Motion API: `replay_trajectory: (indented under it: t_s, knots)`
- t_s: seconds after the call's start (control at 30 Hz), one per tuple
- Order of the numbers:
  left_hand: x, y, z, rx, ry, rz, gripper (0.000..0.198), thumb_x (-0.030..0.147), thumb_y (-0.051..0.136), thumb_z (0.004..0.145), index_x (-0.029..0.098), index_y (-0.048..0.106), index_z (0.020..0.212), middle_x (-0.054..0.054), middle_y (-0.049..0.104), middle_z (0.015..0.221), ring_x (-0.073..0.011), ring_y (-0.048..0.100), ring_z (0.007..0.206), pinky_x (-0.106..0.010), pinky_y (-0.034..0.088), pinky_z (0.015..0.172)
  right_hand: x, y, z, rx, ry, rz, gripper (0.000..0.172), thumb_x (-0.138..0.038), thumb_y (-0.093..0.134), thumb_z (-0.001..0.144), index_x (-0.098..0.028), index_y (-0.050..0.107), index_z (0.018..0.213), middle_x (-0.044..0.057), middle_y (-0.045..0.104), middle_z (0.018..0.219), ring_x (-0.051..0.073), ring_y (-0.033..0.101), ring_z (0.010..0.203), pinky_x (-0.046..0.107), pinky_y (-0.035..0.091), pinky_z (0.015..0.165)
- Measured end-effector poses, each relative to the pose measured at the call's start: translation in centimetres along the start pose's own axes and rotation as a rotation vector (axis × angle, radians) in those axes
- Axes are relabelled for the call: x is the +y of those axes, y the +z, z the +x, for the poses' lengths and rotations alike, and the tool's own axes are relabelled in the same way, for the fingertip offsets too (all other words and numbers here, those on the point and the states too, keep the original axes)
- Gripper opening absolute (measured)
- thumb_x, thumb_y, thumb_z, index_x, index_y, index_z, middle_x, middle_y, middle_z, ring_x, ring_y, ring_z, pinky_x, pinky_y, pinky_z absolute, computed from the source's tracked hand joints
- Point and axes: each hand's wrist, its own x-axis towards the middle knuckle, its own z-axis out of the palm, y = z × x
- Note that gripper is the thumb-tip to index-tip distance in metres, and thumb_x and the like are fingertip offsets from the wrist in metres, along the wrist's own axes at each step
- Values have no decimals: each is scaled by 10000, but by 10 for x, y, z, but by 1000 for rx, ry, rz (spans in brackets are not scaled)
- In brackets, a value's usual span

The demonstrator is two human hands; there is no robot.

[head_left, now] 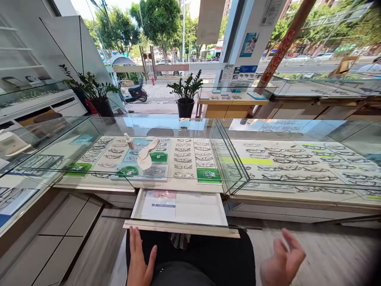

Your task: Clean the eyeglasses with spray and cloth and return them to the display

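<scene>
My left hand (139, 256) is open, fingers extended and thumb apart, with its fingertips at the front board of the pulled-out drawer (182, 227). Inside that drawer lie a printed paper (160, 206) and a clear plastic packet (163, 194). Off to the right, my right hand (282, 260) hangs in the air over the floor, slightly blurred. Its thumb and index finger stand apart, the other fingers are curled, and I see nothing in it. On the glass counter above the drawer are a small spray bottle (129, 142) and a pale cloth (145, 159).
Rows of eyeglasses (182, 155) fill the glass display case (232, 159), which runs left and right. Potted plants (185, 95) stand behind it. The drawer juts out over my lap. Low cabinets (64, 222) are at the left.
</scene>
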Motion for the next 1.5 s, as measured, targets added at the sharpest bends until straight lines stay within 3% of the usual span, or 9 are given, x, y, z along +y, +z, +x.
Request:
replay_trajectory:
  t_s: [0.07, 0.13, 0.23, 0.4, 0.57, 0.77, 1.03, 1.4, 1.5]
  knots:
    - [-1, 8, 1, -63, -173, -100, 1071, 741, 725, 976, 474, 187, 1863, -66, 152, 1953, -458, 277, 1762, -701, 336, 1389, 21, -6, -26, -22, 377, 73, 472, -614, 691, 810, -290, 590, 1137, 115, 658, 1357, 426, 577, 1529, 753, 314, 1421]
    - [-1, 13, 10, -77, -280, -280, 1089, 788, 688, 981, 491, 126, 1866, -58, 201, 1944, -428, 308, 1757, -672, 430, 1349, 34, -7, -36, -129, 806, 228, 443, -621, 661, 818, -270, 577, 1076, 92, 659, 1132, 370, 697, 1339, 722, 500, 1317]
    - [8, 15, 27, -55, -378, -600, 1021, 832, 688, 951, 564, 241, 1829, 12, 132, 1957, -447, 355, 1736, -679, 524, 1280, 37, -4, -30, -326, 1160, 481, 580, -663, 615, 923, -225, 597, 1303, 153, 701, 1263, 321, 759, 1258, 599, 708, 1089]
    - [47, 15, 52, 3, -545, -881, 889, 890, 595, 966, 518, 456, 1762, -21, 288, 1921, -441, 478, 1670, -696, 518, 1283, 16, 18, -9, -383, 1162, 702, 742, -685, 578, 1003, -174, 516, 1538, 198, 648, 1498, 308, 722, 1401, 541, 698, 1136]
    - [73, 28, 77, -10, -542, -886, 835, 855, 505, 1043, 520, 375, 1797, -15, 228, 1938, -424, 478, 1674, -678, 524, 1284, 2, 45, 6, -360, 1187, 704, 759, -644, 585, 1032, -138, 484, 1589, 229, 604, 1550, 338, 632, 1544, 495, 685, 1139]
    - [81, 50, 112, -55, -501, -867, 766, 786, 414, 1113, 525, 292, 1822, -21, 88, 1965, -399, 441, 1700, -611, 527, 1289, -2, 79, 25, -377, 1173, 730, 811, -627, 564, 1056, -97, 409, 1651, 261, 561, 1578, 349, 519, 1651, 482, 647, 1177]
    - [73, 72, 149, -110, -421, -841, 759, 764, 420, 1122, 518, 273, 1825, -46, 21, 1970, -385, 462, 1690, -570, 556, 1251, 5, 118, 42, -389, 1157, 766, 617, -611, 487, 1095, -168, 489, 1523, 226, 547, 1590, 323, 539, 1632, 526, 682, 1124]
    - [79, 89, 172, -136, -432, -796, 790, 699, 357, 1151, 462, 114, 1864, -41, -52, 1969, -391, 390, 1728, -508, 581, 1217, -11, 144, 47, -391, 1111, 706, 632, -639, 481, 1103, -150, 526, 1500, 217, 566, 1564, 301, 587, 1586, 473, 691, 1104]
    - [94, 78, 168, -138, -502, -653, 742, 571, 409, 1165, 438, 164, 1852, -83, 62, 1966, -354, 483, 1678, -483, 598, 1181, -24, 137, 39, -435, 1083, 572, 541, -567, 471, 1117, -174, 555, 1479, 192, 618, 1531, 284, 646, 1521, 499, 656, 1157]
